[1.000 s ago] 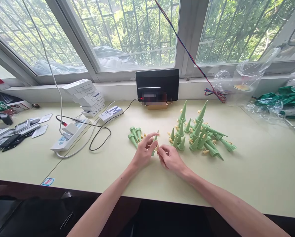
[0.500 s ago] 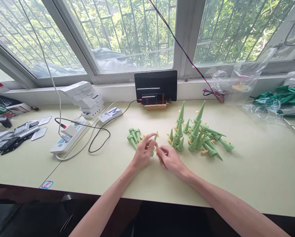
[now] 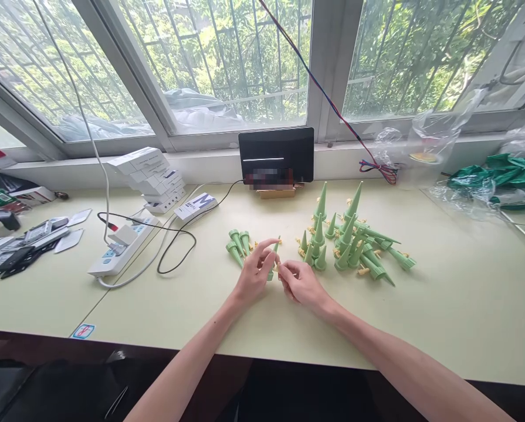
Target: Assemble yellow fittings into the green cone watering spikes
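Observation:
My left hand (image 3: 254,275) grips a green plastic cone spike (image 3: 273,258), its tip pointing away from me. My right hand (image 3: 301,283) pinches a small yellow piece (image 3: 278,268) at the side of that same spike. Both hands rest low over the pale green table (image 3: 200,299), close together. Just left of my left hand lie three green spikes (image 3: 237,243) on their sides. To the right stands and lies a heap of several more green cone spikes (image 3: 352,240) with small yellow parts.
A black screen (image 3: 276,155) with a phone stands by the window sill. A white power strip (image 3: 120,247) with cables, stacked white boxes (image 3: 150,176) and packets lie at the left. Plastic bags (image 3: 424,143) and green bags (image 3: 504,176) are at the back right.
My hands have stayed on the spike with only slight finger movement. The view has shifted a little.

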The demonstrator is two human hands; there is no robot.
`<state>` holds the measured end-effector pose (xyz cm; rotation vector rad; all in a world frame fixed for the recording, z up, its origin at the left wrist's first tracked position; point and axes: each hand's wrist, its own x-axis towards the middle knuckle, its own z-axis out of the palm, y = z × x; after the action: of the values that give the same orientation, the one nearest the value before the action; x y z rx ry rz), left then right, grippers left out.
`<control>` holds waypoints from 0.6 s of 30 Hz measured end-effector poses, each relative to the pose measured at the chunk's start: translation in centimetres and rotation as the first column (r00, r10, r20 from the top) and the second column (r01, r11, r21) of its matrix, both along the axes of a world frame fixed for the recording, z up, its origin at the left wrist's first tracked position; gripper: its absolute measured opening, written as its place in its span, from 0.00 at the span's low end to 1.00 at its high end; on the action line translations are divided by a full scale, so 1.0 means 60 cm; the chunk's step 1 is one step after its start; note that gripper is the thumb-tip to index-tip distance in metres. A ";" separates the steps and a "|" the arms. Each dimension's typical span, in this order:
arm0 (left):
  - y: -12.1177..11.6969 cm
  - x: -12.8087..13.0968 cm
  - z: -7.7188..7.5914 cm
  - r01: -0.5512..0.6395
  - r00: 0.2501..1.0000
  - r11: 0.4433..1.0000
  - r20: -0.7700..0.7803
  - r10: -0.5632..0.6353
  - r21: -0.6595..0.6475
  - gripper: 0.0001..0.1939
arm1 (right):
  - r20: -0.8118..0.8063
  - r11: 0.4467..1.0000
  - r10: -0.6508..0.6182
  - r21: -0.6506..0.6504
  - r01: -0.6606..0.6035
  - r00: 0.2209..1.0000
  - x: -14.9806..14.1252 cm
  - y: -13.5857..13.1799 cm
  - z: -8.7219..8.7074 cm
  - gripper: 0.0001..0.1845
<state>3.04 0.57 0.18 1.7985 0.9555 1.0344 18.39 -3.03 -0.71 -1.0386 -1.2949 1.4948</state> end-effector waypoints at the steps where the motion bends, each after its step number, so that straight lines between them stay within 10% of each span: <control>1: 0.000 0.000 0.000 0.000 1.000 1.000 0.000 0.000 0.000 0.16 | -0.003 1.000 -0.002 -0.001 0.002 1.000 0.000 0.000 0.000 0.21; 18: -0.003 0.002 0.002 -0.026 0.999 0.999 0.026 0.027 -0.031 0.17 | 0.004 1.000 -0.015 0.005 0.015 1.000 -0.001 -0.004 0.005 0.21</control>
<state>3.15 0.41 0.32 1.7473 0.9763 1.0513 18.36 -3.27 -0.41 -1.0464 -1.2910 1.4782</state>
